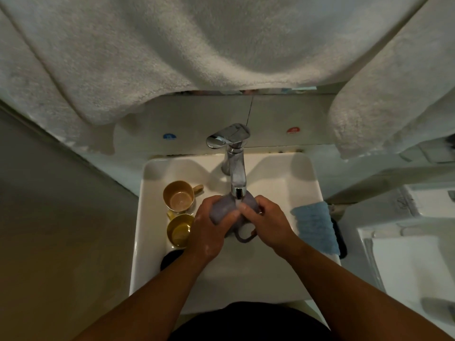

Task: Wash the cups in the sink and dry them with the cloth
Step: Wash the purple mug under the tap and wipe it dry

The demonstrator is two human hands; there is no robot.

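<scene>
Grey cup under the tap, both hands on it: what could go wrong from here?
1. The left hand and right hand look wet and grip the grey cup; it may slip and drop into the sink.
2. The two yellow cups stand close beside the left hand; a slipped cup or a wrist swing could knock them.
3. The blue cloth lies over the sink's right rim; splash may wet it before drying.

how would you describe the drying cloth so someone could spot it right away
Start at the white sink under the chrome tap. On its right rim lies the cloth, draped over the edge. It is the only light blue, ribbed fabric there, unlike the big white towels hanging above.
</scene>
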